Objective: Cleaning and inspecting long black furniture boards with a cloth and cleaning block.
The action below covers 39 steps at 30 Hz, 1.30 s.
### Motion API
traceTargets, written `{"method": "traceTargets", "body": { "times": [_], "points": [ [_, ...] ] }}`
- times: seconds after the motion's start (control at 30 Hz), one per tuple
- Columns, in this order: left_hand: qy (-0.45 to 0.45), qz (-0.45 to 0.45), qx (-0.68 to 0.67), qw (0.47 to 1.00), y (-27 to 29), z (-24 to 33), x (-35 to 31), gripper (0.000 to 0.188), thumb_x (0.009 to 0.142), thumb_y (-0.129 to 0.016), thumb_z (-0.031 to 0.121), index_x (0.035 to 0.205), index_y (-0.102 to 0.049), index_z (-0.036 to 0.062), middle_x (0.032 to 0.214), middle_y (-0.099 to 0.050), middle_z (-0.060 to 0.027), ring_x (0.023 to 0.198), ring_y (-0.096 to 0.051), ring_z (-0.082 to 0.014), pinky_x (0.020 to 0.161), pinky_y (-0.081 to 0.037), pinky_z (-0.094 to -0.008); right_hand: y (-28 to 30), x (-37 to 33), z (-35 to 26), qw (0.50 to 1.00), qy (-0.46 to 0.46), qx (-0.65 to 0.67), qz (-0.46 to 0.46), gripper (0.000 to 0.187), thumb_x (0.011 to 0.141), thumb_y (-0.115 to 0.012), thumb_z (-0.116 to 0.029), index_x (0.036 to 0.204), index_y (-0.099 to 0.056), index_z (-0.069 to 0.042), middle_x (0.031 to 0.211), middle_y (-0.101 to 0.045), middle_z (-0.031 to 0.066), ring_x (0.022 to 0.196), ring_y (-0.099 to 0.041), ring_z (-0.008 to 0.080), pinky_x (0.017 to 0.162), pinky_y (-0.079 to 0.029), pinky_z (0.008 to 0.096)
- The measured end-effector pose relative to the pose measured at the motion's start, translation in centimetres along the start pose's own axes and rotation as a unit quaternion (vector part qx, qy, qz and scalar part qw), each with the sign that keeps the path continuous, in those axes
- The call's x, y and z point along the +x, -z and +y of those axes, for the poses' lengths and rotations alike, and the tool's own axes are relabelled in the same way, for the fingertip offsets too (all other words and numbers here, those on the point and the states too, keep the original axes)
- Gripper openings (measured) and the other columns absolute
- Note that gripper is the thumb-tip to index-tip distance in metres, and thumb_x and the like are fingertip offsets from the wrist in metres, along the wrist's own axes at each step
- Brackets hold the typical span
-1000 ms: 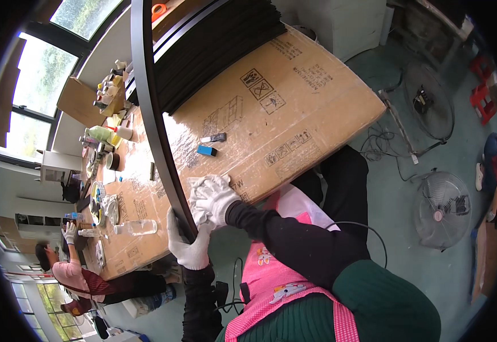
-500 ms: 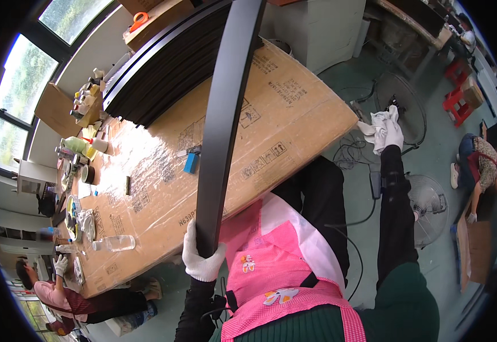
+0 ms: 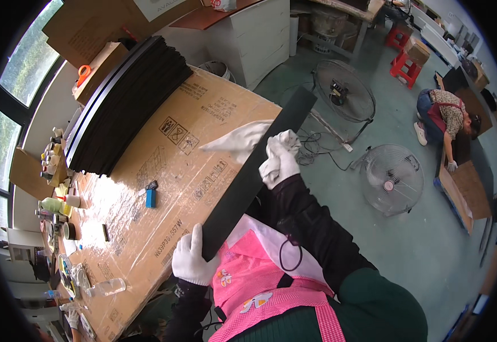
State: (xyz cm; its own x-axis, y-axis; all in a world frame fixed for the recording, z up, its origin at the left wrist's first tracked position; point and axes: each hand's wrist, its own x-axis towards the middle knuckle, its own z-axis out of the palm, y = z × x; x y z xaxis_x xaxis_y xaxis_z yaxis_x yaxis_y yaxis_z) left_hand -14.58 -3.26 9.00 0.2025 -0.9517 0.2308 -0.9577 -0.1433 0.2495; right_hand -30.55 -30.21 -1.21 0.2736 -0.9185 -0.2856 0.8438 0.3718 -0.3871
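Observation:
A long black flat strip [image 3: 254, 176] slants across the near right edge of the table, in front of my pink apron. My left hand [image 3: 193, 259], in a white glove, is closed round its near end, thumb and fingers on either side. Further up the strip my right hand [image 3: 282, 159], also white-gloved, grips a bunched white cloth [image 3: 238, 142] against the strip's right edge. One corner of the cloth hangs out on the strip's left side. The right fingertips are partly hidden in its folds.
A stack of black strips [image 3: 126, 108] lies on the cardboard-covered table [image 3: 191, 165]. A blue block [image 3: 151, 198], a clear bottle [image 3: 107, 287] and several small containers lie leftward. Two floor fans [image 3: 390, 181] and loose cables are on my right; beyond them a co-worker [image 3: 448, 117] bends over boards.
My right hand has come in from the far right, bringing the cloth onto the strip. The strip has tilted to the right, its far end lower, and my view has swung rightward.

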Motion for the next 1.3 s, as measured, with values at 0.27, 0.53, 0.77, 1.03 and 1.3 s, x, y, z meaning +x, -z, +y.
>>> {"method": "traceTargets", "body": {
  "times": [0.27, 0.53, 0.77, 1.03, 1.3],
  "points": [
    [0.080, -0.072, -0.145, 0.983, 1.3, -2.0, -6.2, 0.073, 0.062, -0.083, 0.017, 0.128, -0.058, 0.0035, 0.098, -0.062, -0.0147, 0.087, -0.066, -0.0332, 0.076, -0.055, -0.0407, 10.6, 7.1, -25.5, 0.987, 0.113, 0.049, -0.100, 0.029, 0.105, -0.048, -0.035, 0.086, -0.056, -0.014, 0.053, -0.049, -0.0032, 0.033, -0.034, 0.0067, 0.035, -0.034, 0.0228],
    [0.216, -0.323, -0.616, 0.686, 0.2, 0.6, -0.3, 0.089, 0.070, -0.081, 0.019, 0.148, -0.044, -0.0025, 0.106, -0.061, -0.0025, 0.092, -0.059, -0.0122, 0.084, -0.049, -0.0269, 3.1, -1.6, -8.2, 0.975, -0.020, 0.069, -0.208, 0.053, 0.104, -0.046, -0.047, 0.142, -0.049, -0.010, 0.134, -0.060, 0.0159, 0.115, -0.065, 0.0312, 0.094, -0.058, 0.0454],
    [0.265, -0.444, -0.578, 0.631, -2.4, -0.9, -1.2, 0.080, 0.095, -0.058, 0.060, 0.144, -0.045, -0.0014, 0.097, -0.060, -0.0059, 0.071, -0.052, -0.0101, 0.065, -0.049, -0.0274, -5.4, -7.3, -5.0, 0.951, -0.020, 0.167, -0.259, 0.042, 0.100, -0.063, -0.025, 0.138, -0.051, -0.013, 0.122, -0.066, 0.0069, 0.108, -0.067, 0.0186, 0.091, -0.059, 0.0338],
    [0.187, -0.538, -0.655, 0.496, 1.7, -1.8, -2.6, 0.100, 0.068, -0.083, 0.042, 0.144, -0.037, -0.0051, 0.079, -0.048, -0.0015, 0.068, -0.049, -0.0124, 0.061, -0.040, -0.0264, -5.9, -0.8, -17.8, 0.992, 0.108, -0.022, -0.060, 0.058, 0.100, -0.056, -0.051, 0.052, -0.043, -0.022, 0.037, -0.031, -0.0038, 0.030, -0.035, 0.0089, 0.033, -0.028, 0.0209],
    [0.144, -0.502, -0.674, 0.522, -1.1, 0.2, 1.3, 0.094, 0.076, -0.081, 0.044, 0.144, -0.037, -0.0044, 0.081, -0.050, -0.0038, 0.069, -0.049, -0.0133, 0.061, -0.042, -0.0280, -10.6, -6.6, -12.9, 0.991, 0.070, 0.075, -0.090, 0.036, 0.096, -0.065, -0.048, 0.102, -0.063, -0.012, 0.090, -0.066, 0.0005, 0.082, -0.066, 0.0147, 0.072, -0.056, 0.0301]
  ]
}}
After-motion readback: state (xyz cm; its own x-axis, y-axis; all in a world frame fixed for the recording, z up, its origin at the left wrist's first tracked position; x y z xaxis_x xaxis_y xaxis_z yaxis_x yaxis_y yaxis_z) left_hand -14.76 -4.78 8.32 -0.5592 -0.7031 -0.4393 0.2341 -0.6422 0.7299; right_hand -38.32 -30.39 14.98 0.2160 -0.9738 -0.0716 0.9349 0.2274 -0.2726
